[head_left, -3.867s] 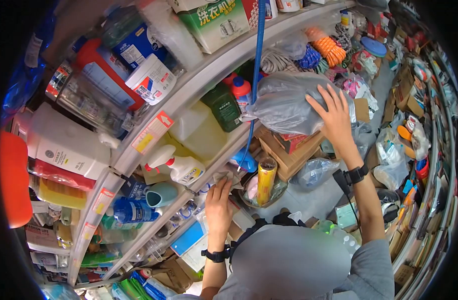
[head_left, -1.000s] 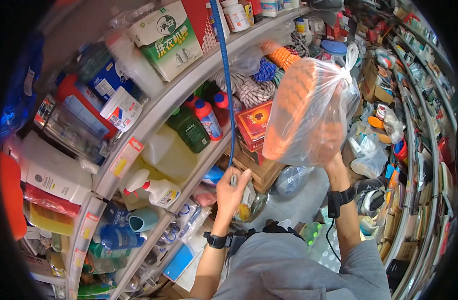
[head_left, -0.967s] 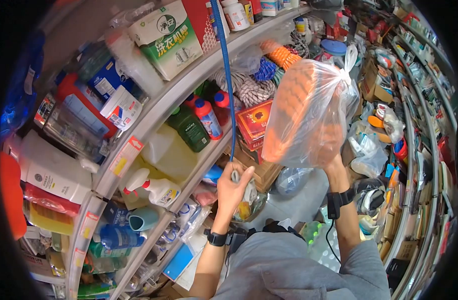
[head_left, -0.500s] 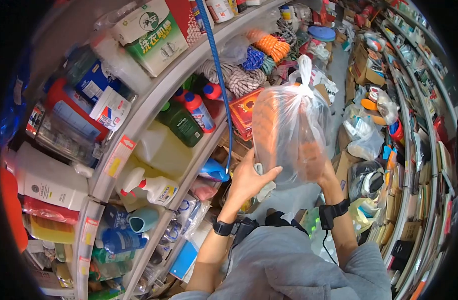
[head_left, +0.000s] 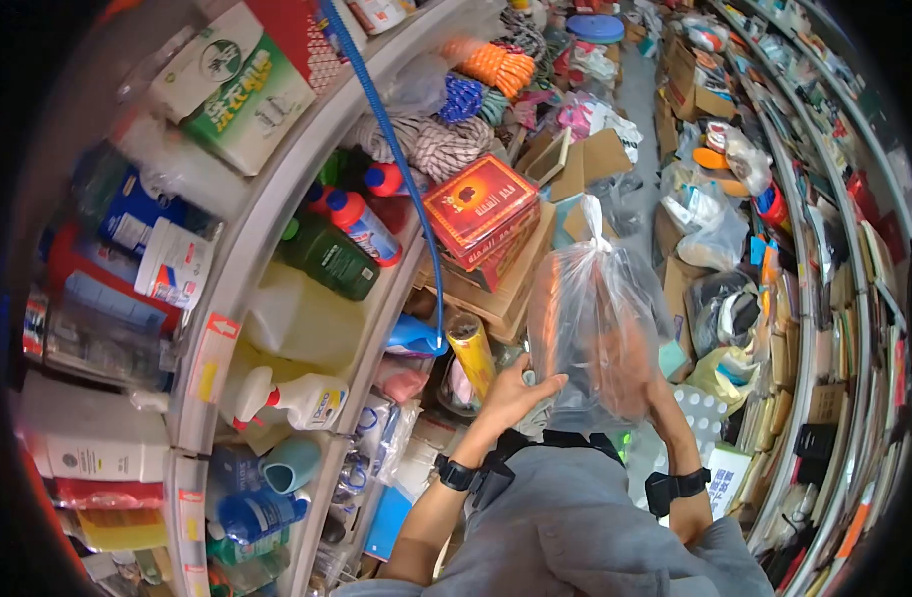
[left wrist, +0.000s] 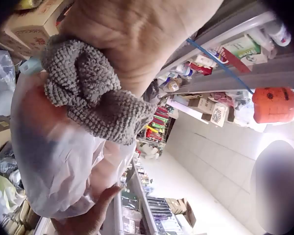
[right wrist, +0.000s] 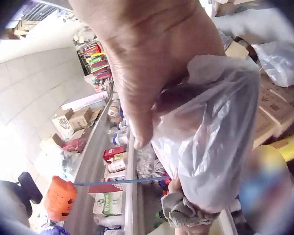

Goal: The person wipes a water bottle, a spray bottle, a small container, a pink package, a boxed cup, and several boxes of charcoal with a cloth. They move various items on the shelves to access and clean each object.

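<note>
A clear plastic bag [head_left: 585, 308], knotted at its top and with something orange inside, is held upright in front of the body. My right hand [head_left: 630, 373] grips its right side, partly seen through the plastic; in the right wrist view the thumb lies along the bag [right wrist: 210, 142]. At the bag's lower left, my left hand [head_left: 511, 398] holds a crumpled grey cloth [head_left: 538, 413] against or close beside the plastic. The left wrist view shows this knobbly cloth [left wrist: 83, 83] bunched under the palm, next to the bag [left wrist: 63, 171].
Left are shelves with a spray bottle [head_left: 302, 400], a green bottle [head_left: 329, 261] and rope coils [head_left: 448, 147]. A red box [head_left: 481, 204] sits on cardboard beyond the hands. A blue hose [head_left: 396, 149] hangs before the shelf. Packed shelves [head_left: 824, 249] line the right.
The bag, earlier under my right hand by the boxes, was lifted and has come lower and nearer my body. My left hand, with the cloth, has moved right to the bag's side.
</note>
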The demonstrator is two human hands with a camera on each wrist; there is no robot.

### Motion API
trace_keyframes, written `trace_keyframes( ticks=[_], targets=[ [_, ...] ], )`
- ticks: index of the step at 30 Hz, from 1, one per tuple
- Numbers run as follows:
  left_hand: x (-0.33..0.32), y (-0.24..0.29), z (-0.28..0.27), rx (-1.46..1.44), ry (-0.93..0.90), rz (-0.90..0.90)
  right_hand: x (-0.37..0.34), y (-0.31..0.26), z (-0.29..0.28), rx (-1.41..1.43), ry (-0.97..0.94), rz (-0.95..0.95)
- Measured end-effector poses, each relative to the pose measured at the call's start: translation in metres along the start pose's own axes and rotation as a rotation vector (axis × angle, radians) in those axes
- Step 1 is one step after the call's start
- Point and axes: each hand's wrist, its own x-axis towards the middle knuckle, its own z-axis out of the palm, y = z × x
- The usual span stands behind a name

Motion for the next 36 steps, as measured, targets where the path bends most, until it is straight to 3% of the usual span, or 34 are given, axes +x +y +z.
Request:
trace_keyframes(
  ticks=[3,7,8,10,12,14,19,21,27,29,36],
  targets=[
    [0.005,-0.016,0.012,-0.009,-0.056,-0.038,-0.016,-0.013,0.018,-0.076,-0.050,-0.039],
    [0.007,-0.022,0.020,0.054,-0.088,-0.075,-0.022,0.002,0.027,-0.133,0.104,0.008],
    [0.011,-0.036,0.021,0.026,-0.120,-0.067,-0.023,0.018,0.023,-0.079,0.147,0.051],
    [0.014,-0.039,0.022,-0.095,-0.217,-0.225,-0.028,0.029,0.019,-0.026,0.202,0.101],
    [0.019,-0.037,0.026,-0.070,-0.269,-0.234,-0.032,0.017,0.026,0.002,0.255,0.224],
    [0.026,-0.048,0.031,-0.055,-0.287,-0.294,-0.035,0.048,0.012,0.052,0.299,0.238],
    [0.052,-0.031,0.059,-0.132,-0.409,-0.435,-0.041,0.060,-0.018,0.213,0.404,0.248],
    [0.064,-0.026,0.076,-0.299,-0.429,-0.467,-0.042,0.065,-0.035,0.318,0.473,0.227],
    [0.105,0.004,0.120,-0.117,-0.482,-0.475,-0.035,0.053,-0.085,0.510,0.600,0.116],
    [0.117,0.010,0.133,-0.205,-0.509,-0.543,-0.036,0.072,-0.111,0.525,0.611,0.116],
    [0.153,0.001,0.180,-0.274,-0.457,-0.507,-0.024,0.063,-0.173,0.678,0.716,0.090]
  ],
)
